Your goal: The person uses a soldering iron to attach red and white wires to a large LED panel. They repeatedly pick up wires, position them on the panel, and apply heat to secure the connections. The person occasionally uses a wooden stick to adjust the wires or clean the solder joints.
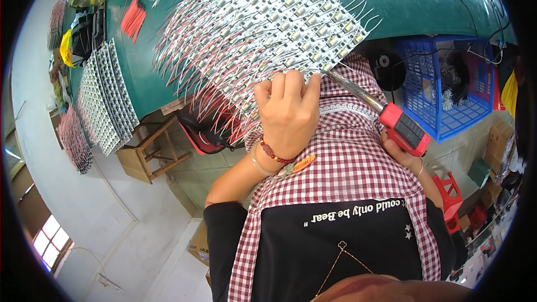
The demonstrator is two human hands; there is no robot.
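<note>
The panel of small circuit boards [274, 19] lies on the green worktop [403, 0], its near edge reaching toward the person's checked apron [335, 162], which probably brings that edge within easy reach of both hands. At this edge, the left hand [288, 109] bends its fingers down onto the panel, seemingly to steady it; I cannot tell whether its grip pinches a wire, a board or nothing, since the fingertips are hidden.

Right of the panel's near corner, the right hand [398, 152] is partly hidden beneath 1 red-and-black tool [405, 128], its grip apparently closed around the handle. The metal barrel [358, 90] slants up to that corner, an angle that likely keeps the 2 hands apart; whether the tip touches is unclear.

Red wires [179, 70] fan out from the panel's left side, leaving its face easier to reach. Left of the panel are 1 loose red wire bundle [133, 18] and, farther out, more boards [106, 98]. Right of it, below the worktop, stands 1 blue crate [414, 78].
</note>
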